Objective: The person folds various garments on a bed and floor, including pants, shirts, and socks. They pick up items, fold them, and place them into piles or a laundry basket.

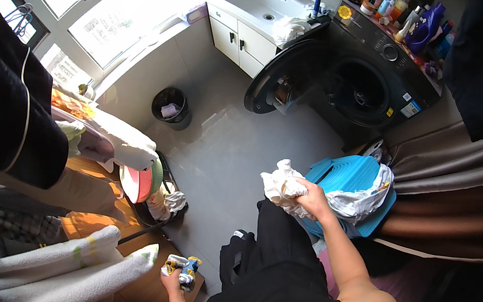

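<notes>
My right hand (313,200) grips a bunched white cloth (282,183), held up in front of my black trousers. Right beside it stands a blue plastic basket (350,172) with white fabric (355,205) draped over its side. Down at the left, my left hand (172,283) is closed around a small bundle of patterned cloth (186,270) in white, blue and yellow. That bundle is above the edge of a wooden surface (143,272). Some of each cloth is hidden by my fingers.
A black front-loading washing machine (379,45) has its round door (275,81) swung open. White cloth (291,29) lies by the sink (263,2). A dark bin (172,108) stands on the grey floor (217,157). Towels (79,263) and clothes (10,102) hang at left.
</notes>
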The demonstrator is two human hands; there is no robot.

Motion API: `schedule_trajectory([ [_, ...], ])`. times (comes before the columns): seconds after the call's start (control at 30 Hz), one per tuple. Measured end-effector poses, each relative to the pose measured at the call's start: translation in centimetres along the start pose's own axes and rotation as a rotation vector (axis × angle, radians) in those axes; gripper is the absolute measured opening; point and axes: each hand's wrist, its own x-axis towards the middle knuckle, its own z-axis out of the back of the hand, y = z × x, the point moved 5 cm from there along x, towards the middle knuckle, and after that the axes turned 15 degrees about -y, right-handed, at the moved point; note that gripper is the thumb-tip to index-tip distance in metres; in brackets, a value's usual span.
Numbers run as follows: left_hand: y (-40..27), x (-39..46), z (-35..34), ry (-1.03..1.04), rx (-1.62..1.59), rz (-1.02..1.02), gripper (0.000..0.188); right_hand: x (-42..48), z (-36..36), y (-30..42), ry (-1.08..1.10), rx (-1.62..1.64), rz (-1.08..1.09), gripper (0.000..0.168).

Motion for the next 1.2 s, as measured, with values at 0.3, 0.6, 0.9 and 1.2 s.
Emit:
schedule_trajectory([
  [0.3,-16.8,2.0,-19.5,0.115,-0.145,-0.13,0.042,11.6,-2.2,3.3,0.06,0.465,-0.104,0.044],
  [0.6,-28.0,3.9,-32.7,0.222,-0.261,-0.173,0.038,27.3,-5.7,13.2,0.156,0.532,-0.055,0.039],
  [0.9,-31.2,11.8,-39.5,0.157,-0.124,-0.107,0.032,36.9,-11.7,18.6,0.131,0.738,-0.176,0.043],
  [1.2,-46.5,23.6,-53.9,0.366,-0.031,-0.14,0.035,50.0,-17.4,24.7,-0.039,0.81,-0.204,0.039],
])
